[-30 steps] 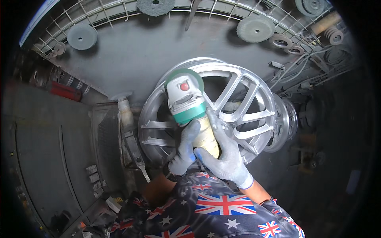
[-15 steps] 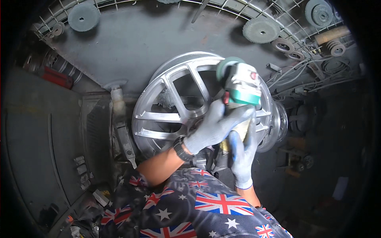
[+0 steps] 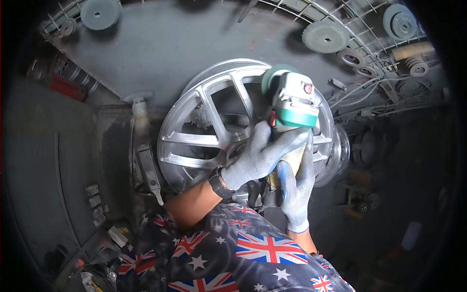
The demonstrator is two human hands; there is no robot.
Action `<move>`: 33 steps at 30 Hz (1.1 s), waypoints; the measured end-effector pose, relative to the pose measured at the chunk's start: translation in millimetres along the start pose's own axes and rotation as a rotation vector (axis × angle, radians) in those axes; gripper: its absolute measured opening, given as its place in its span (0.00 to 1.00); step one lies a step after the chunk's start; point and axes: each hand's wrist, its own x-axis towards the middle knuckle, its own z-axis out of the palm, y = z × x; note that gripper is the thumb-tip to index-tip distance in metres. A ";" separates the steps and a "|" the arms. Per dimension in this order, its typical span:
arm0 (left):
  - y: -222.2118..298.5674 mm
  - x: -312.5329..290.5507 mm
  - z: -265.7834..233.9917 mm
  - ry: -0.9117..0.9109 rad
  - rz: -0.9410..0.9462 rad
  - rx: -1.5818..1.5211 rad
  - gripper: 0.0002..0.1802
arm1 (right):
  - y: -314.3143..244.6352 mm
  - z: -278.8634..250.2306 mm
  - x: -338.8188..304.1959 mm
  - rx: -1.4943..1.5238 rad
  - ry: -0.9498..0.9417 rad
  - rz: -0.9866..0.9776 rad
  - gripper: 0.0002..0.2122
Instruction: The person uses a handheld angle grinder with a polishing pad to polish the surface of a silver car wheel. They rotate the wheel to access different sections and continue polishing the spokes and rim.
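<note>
An angle grinder (image 3: 296,102) with a white head, a green band and a round green disc sits in both my gloved hands. My left hand (image 3: 253,158), in a grey glove with a black watch at the wrist, is closed round its upper body just below the green band. Lower down, my right hand (image 3: 297,187) wraps the yellowish handle part. The disc lies over the upper right rim of a silver alloy wheel (image 3: 214,141) with paired spokes; whether it touches the metal I cannot tell. The grinder and my hands hide the wheel's right half.
Behind the wheel rises a grey panel (image 3: 151,48). Above it a wire rack (image 3: 360,19) carries several discs, such as a grey buffing wheel (image 3: 326,37). Cables (image 3: 360,90) run at the right. A red box (image 3: 68,88) lies at the far left.
The view has shifted slightly, so the wheel sits a little further left. The grinder is a touch higher and left in view, still in both hands.
</note>
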 end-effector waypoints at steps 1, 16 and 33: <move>2.4 2.3 -0.3 -0.040 -0.154 -0.189 0.19 | -0.4 3.3 0.2 0.032 0.017 0.002 0.37; 10.0 9.2 -3.8 0.046 0.173 0.304 0.22 | -4.7 -2.0 0.6 -0.004 -0.010 0.029 0.37; 22.1 -5.6 -8.3 0.152 -0.574 -0.569 0.20 | 0.9 -6.0 11.5 -0.087 -0.156 -0.103 0.39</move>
